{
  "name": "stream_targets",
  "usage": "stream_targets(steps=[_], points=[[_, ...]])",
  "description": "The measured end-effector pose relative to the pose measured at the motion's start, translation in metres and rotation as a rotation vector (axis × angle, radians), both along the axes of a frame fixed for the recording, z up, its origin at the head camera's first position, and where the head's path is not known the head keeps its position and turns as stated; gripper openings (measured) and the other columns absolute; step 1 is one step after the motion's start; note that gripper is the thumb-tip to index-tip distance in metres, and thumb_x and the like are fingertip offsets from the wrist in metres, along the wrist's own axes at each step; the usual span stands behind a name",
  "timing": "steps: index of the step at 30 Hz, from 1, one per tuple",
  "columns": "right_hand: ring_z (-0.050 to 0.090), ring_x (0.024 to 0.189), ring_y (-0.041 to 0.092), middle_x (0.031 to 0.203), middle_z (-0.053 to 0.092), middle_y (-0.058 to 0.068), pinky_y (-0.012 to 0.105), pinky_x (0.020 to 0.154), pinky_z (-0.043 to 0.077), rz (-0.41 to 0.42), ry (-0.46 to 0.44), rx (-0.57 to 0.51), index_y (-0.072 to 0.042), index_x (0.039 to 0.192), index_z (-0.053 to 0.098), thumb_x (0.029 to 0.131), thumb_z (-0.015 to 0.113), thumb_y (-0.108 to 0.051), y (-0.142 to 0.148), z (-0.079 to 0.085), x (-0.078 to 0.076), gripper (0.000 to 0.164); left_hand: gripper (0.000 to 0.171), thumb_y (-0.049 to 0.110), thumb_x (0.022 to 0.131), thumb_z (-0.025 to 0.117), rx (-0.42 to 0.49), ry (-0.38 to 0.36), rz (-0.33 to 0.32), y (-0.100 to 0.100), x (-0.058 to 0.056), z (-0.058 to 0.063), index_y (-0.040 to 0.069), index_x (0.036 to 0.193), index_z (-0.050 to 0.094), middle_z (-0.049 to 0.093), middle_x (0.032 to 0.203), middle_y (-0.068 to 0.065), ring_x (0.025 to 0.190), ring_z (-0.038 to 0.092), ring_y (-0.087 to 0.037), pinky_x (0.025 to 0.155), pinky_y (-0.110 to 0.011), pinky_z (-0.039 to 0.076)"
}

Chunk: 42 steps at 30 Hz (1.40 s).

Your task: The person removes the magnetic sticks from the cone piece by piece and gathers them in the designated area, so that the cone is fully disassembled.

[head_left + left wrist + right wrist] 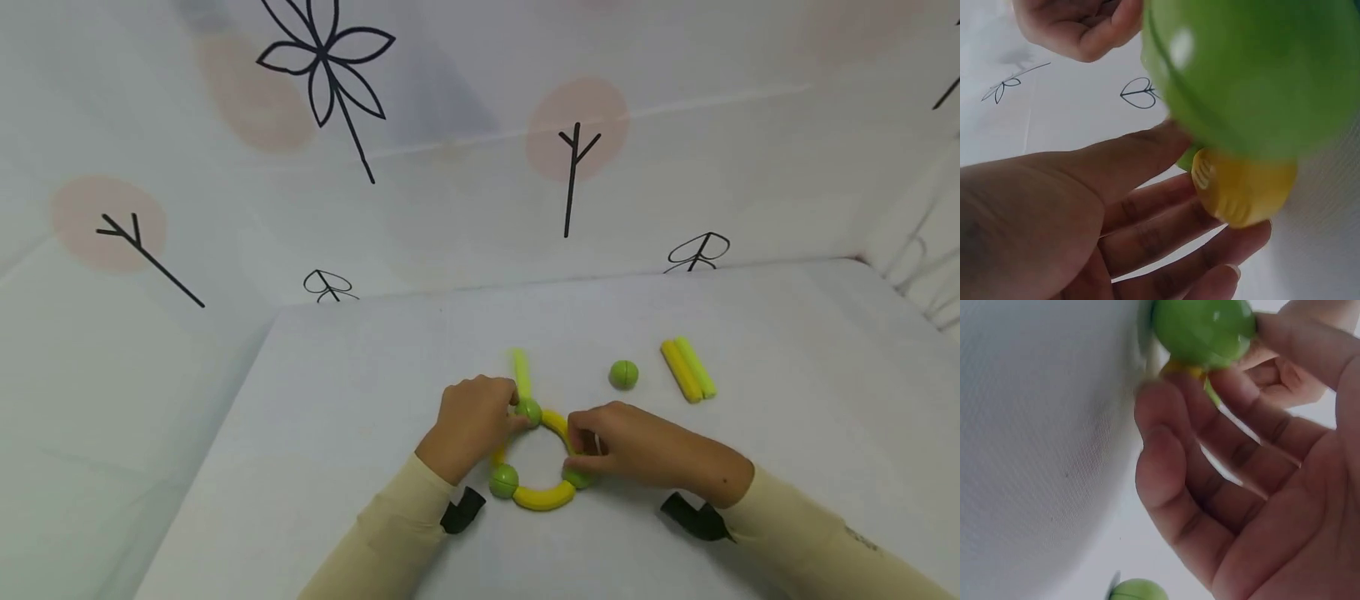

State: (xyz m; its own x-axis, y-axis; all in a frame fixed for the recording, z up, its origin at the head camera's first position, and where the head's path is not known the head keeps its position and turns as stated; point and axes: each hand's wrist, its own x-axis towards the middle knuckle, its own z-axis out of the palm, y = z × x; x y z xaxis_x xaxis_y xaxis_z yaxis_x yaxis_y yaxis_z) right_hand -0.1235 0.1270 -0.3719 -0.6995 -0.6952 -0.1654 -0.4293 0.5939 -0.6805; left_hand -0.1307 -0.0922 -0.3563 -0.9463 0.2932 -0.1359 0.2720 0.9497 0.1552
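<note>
Yellow curved sticks (545, 498) and green balls (504, 481) form a ring on the white table. My left hand (476, 418) pinches the ball (529, 410) at the ring's far side, where a straight lime stick (522, 372) points away. At the near right of the ring, my right hand (633, 442) holds another green ball (577, 477) between thumb and fingers; the right wrist view shows this ball (1204, 331) against the fingertips. Large in the left wrist view is a green ball (1254, 75) with a yellow stick (1244, 187) joined below it.
A loose green ball (624, 374) lies beyond my right hand. Farther right, a yellow stick (680, 372) and a lime stick (696, 367) lie side by side. White cloth walls (465, 217) with plant drawings stand behind and left of the table (360, 367).
</note>
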Motion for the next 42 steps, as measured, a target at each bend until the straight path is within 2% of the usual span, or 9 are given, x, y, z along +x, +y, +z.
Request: stream_targets(steps=[3, 14, 17, 23, 26, 30, 33, 37, 42], points=[[0.05, 0.063, 0.0, 0.068, 0.056, -0.014, 0.02, 0.058, 0.045, 0.041, -0.023, -0.013, -0.026, 0.082, 0.06, 0.092, 0.071, -0.039, -0.001, -0.001, 0.003, 0.02, 0.034, 0.045, 0.088, 0.075, 0.028, -0.031, -0.004, -0.001, -0.001, -0.002, 0.017, 0.107, 0.074, 0.076, 0.103, 0.004, 0.083, 0.069, -0.015, 0.065, -0.031, 0.051], [0.051, 0.063, 0.0, 0.069, 0.057, -0.015, 0.02, 0.059, 0.046, 0.063, -0.036, -0.029, -0.028, 0.082, 0.061, 0.092, 0.072, -0.035, -0.001, -0.001, 0.004, 0.016, 0.042, 0.056, 0.088, 0.069, 0.041, -0.056, 0.017, 0.002, -0.004, -0.004, 0.021, 0.111, 0.076, 0.075, 0.096, 0.005, 0.064, 0.055, -0.011, 0.056, -0.027, 0.041], [0.051, 0.066, 0.001, 0.072, 0.058, -0.015, 0.02, 0.059, 0.046, 0.037, 0.035, -0.032, -0.028, 0.083, 0.063, 0.093, 0.072, -0.03, 0.0, 0.002, 0.0, 0.013, 0.041, 0.056, 0.088, 0.069, 0.035, -0.043, 0.01, 0.003, -0.004, -0.006, 0.024, 0.112, 0.076, 0.075, 0.098, 0.006, 0.064, 0.055, -0.011, 0.056, -0.027, 0.04], [0.05, 0.066, 0.005, 0.093, 0.062, -0.004, 0.019, 0.059, 0.047, -0.115, 0.256, 0.047, -0.019, 0.094, 0.068, 0.093, 0.072, -0.019, -0.007, 0.009, -0.017, 0.004, 0.04, 0.055, 0.087, 0.07, 0.041, -0.037, -0.001, 0.003, -0.005, -0.009, 0.023, 0.109, 0.078, 0.075, 0.098, 0.006, 0.063, 0.054, -0.011, 0.053, -0.026, 0.039], [0.051, 0.068, 0.006, 0.109, 0.063, 0.003, 0.019, 0.062, 0.048, -0.147, 0.307, 0.095, -0.014, 0.106, 0.069, 0.092, 0.073, -0.016, -0.013, 0.008, -0.027, 0.014, 0.04, 0.055, 0.086, 0.07, 0.05, -0.045, 0.002, 0.002, -0.005, -0.009, 0.022, 0.109, 0.078, 0.075, 0.095, 0.006, 0.062, 0.054, -0.011, 0.052, -0.026, 0.039], [0.056, 0.071, 0.008, 0.128, 0.059, 0.008, 0.023, 0.067, 0.052, -0.114, 0.342, 0.138, -0.011, 0.121, 0.068, 0.091, 0.073, -0.012, -0.021, 0.002, -0.04, 0.03, 0.039, 0.054, 0.086, 0.071, 0.062, -0.048, 0.01, 0.001, -0.005, -0.009, 0.023, 0.108, 0.078, 0.075, 0.094, 0.007, 0.063, 0.054, -0.011, 0.053, -0.026, 0.039], [0.064, 0.083, 0.014, 0.135, 0.056, 0.009, 0.03, 0.074, 0.056, -0.072, 0.366, 0.155, -0.011, 0.126, 0.066, 0.092, 0.071, -0.008, -0.027, -0.002, -0.046, 0.035, 0.038, 0.054, 0.086, 0.071, 0.067, -0.044, 0.01, 0.0, -0.005, -0.009, 0.023, 0.107, 0.079, 0.075, 0.094, 0.007, 0.063, 0.055, -0.01, 0.054, -0.026, 0.04], [0.068, 0.102, 0.024, 0.14, 0.055, 0.01, 0.04, 0.086, 0.057, -0.031, 0.386, 0.175, -0.011, 0.13, 0.065, 0.092, 0.069, -0.005, -0.032, -0.005, -0.05, 0.038, 0.037, 0.053, 0.086, 0.071, 0.08, -0.039, 0.0, 0.0, -0.005, -0.01, 0.023, 0.106, 0.079, 0.075, 0.092, 0.008, 0.063, 0.055, -0.01, 0.055, -0.026, 0.041], [0.069, 0.103, 0.025, 0.141, 0.056, 0.011, 0.04, 0.088, 0.057, -0.013, 0.397, 0.194, -0.012, 0.127, 0.067, 0.092, 0.07, -0.005, -0.036, -0.006, -0.053, 0.036, 0.035, 0.052, 0.086, 0.072, 0.102, -0.037, -0.006, -0.001, -0.005, -0.009, 0.022, 0.103, 0.079, 0.074, 0.09, 0.009, 0.063, 0.054, -0.009, 0.055, -0.026, 0.04]])
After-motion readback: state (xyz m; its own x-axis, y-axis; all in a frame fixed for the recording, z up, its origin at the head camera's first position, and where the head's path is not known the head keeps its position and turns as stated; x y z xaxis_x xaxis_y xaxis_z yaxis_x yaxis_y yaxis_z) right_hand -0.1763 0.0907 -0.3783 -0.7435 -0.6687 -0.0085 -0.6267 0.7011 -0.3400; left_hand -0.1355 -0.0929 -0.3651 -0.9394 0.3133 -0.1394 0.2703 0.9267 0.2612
